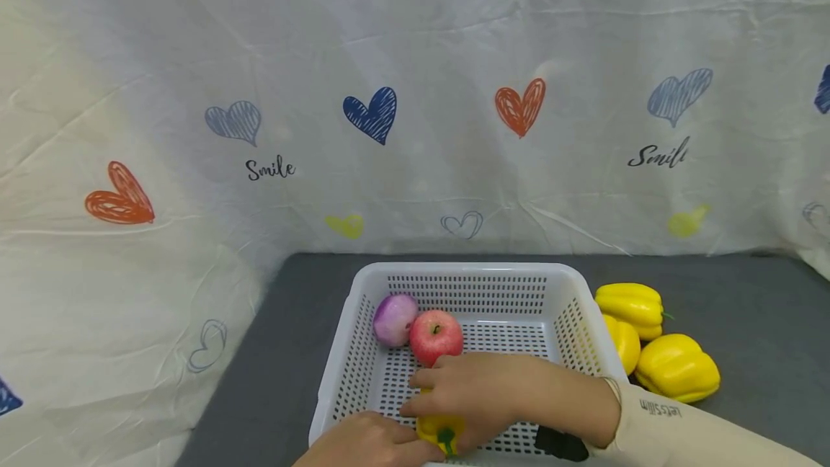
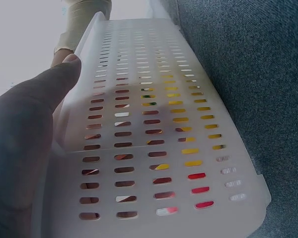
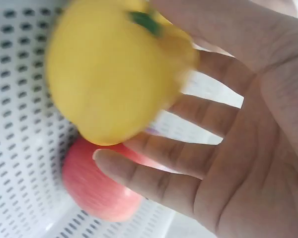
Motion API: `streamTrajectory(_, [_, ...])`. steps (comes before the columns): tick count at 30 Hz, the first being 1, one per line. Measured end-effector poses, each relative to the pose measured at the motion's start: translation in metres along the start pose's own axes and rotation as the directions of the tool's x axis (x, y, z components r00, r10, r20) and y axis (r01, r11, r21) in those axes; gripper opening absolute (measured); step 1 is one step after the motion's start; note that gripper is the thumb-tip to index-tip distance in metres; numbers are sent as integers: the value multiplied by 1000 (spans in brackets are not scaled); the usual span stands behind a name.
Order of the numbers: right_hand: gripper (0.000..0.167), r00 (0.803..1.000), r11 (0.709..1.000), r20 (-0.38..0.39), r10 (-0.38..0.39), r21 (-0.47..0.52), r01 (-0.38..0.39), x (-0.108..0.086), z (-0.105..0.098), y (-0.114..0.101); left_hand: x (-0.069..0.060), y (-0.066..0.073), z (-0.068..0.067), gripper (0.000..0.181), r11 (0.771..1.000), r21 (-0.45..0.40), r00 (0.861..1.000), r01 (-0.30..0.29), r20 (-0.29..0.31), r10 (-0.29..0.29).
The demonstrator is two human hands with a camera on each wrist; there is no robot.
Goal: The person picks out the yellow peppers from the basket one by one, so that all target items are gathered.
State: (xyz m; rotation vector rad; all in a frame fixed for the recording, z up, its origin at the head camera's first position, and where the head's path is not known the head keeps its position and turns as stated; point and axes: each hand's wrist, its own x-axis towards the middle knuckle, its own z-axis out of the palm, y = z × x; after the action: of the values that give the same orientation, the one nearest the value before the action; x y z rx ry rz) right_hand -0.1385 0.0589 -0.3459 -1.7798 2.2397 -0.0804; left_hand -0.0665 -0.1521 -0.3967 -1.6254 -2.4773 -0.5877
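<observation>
In the head view, a yellow bell pepper (image 1: 441, 427) with a green stem sits low inside the white basket (image 1: 564, 274). My right hand (image 1: 480, 391) holds it, fingers over its far side and thumb across the stem end in the right wrist view. From the left, my left hand (image 1: 372, 442) reaches over the near rim, fingertips at the pepper's stem end. Its thumb (image 2: 49, 82) lies straight along the rim in the left wrist view; the other fingers are hidden there. A red apple (image 1: 436, 337) and a purple-white onion (image 1: 395, 320) lie beyond the pepper.
Several yellow bell peppers (image 1: 677, 368) lie on the dark table (image 1: 759, 308), against and beside the basket's right side. A white cloth (image 1: 441, 56) printed with hearts hangs behind the table. Blue denim (image 2: 253, 74) borders the basket's near side.
</observation>
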Motion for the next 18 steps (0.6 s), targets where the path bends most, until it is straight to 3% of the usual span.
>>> streamTrajectory(8, [56, 1000, 995, -8, 10, -104, -10, 5, 14, -1, 1, 1, 1, 21, 999, -42, 1000, -5, -7, 5])
streamTrajectory(12, [60, 998, 990, 28, 50, -131, -46, 9, 19, -2, 0, 1, 0, 23, 1000, -32, 1000, -2, 7, 2])
streamTrajectory(18, [57, 996, 986, 74, 51, -162, -38, 12, 22, 1, 0, 1, 0, 22, 1000, -24, 1000, 10, 14, -9])
